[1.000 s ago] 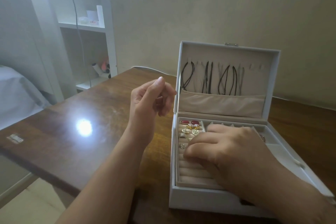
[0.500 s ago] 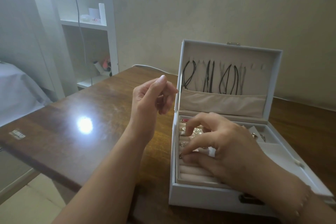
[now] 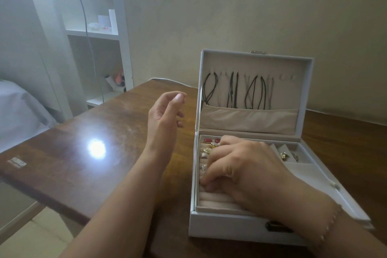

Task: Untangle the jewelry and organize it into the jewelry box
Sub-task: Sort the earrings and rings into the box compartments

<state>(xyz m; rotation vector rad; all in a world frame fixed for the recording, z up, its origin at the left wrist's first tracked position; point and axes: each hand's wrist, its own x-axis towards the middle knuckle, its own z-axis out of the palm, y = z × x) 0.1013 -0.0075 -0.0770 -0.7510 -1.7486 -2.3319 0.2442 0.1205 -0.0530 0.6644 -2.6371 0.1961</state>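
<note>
Fingers in the ring rolls

Right hand (image 3: 240, 170) lay curled over the jewelry box (image 3: 236, 225) ring rolls, its hold unclear; rings (image 3: 211, 145) sat just beyond its fingertips; left hand (image 3: 165, 113) hovered relaxed, empty.

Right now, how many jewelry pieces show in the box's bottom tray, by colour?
Red-stone pieces: 2
Gold-toned pieces: 3
Silver-toned pieces: 3
Total: 8 visible; the right hand may hide others.
</note>
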